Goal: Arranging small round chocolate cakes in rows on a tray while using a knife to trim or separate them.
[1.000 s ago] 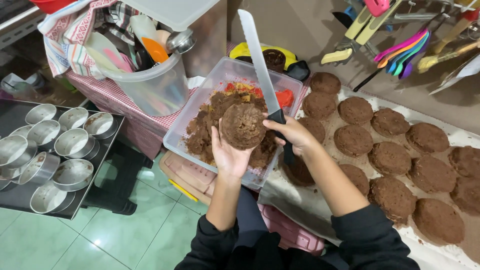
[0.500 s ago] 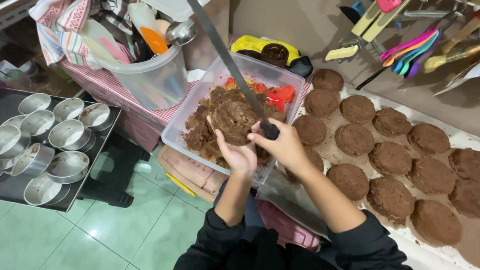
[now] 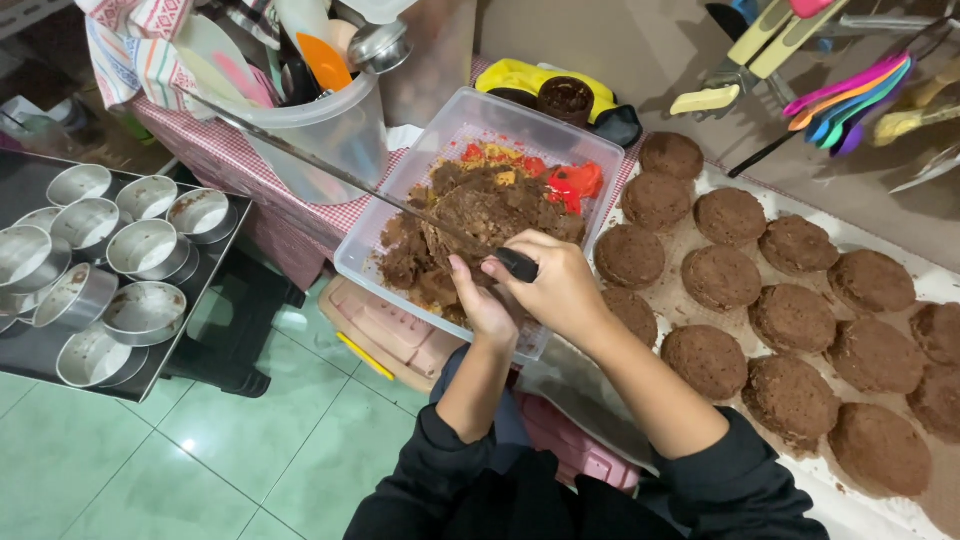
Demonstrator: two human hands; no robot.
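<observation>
Both hands work over the clear plastic tub (image 3: 372, 262) of cake trimmings: the left hand (image 3: 485, 305) is cupped beneath a round chocolate cake (image 3: 478, 215), fingers half-closed around its lower edge, while the right hand (image 3: 560, 285) is clenched on the black handle of a long knife (image 3: 330, 175) whose blade runs away to the left across the cake's top. Judged sound practice: keep the blade level, saw lightly, and hold the left fingers (image 3: 462, 275) below the cutting line so crumbs drop into the tub.
</observation>
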